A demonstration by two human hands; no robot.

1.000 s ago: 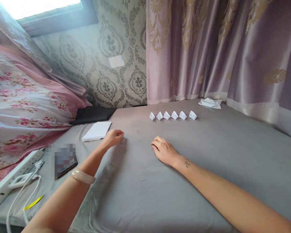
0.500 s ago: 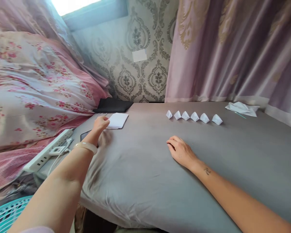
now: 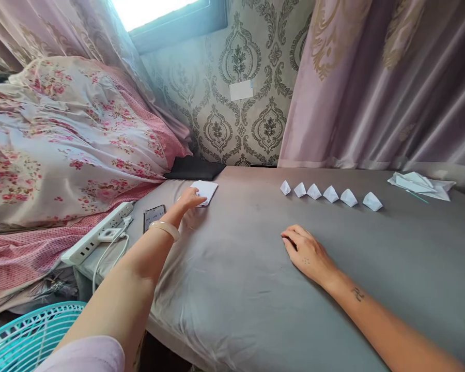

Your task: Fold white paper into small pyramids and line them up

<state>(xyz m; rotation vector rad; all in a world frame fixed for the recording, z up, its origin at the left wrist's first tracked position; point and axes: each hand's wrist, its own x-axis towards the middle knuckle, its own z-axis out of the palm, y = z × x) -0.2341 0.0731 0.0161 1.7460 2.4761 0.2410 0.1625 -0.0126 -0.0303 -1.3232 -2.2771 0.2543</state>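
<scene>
My left hand (image 3: 189, 199) reaches over a stack of white square paper (image 3: 208, 192) at the left back of the grey-covered table. Its fingers are apart and touch the top of the stack near its left side. My right hand (image 3: 302, 248) rests on the grey cloth (image 3: 240, 268), loosely curved, a gap between thumb and fingers and nothing in it. Beyond it stands a row of several small folded white paper pieces (image 3: 331, 194), peaked on top.
A phone (image 3: 154, 216) and a white power strip (image 3: 101, 232) with cables lie at the left. Crumpled white paper (image 3: 418, 182) and a thin green stick (image 3: 416, 197) lie far right. A black folded item (image 3: 196, 169) is at the back; a turquoise fan grille (image 3: 31, 330) stands lower left.
My left hand has moved from the paper stack's left edge onto its top, fingers spreading. The view has swung left, so things appear further right. My right hand stays on the cloth.
</scene>
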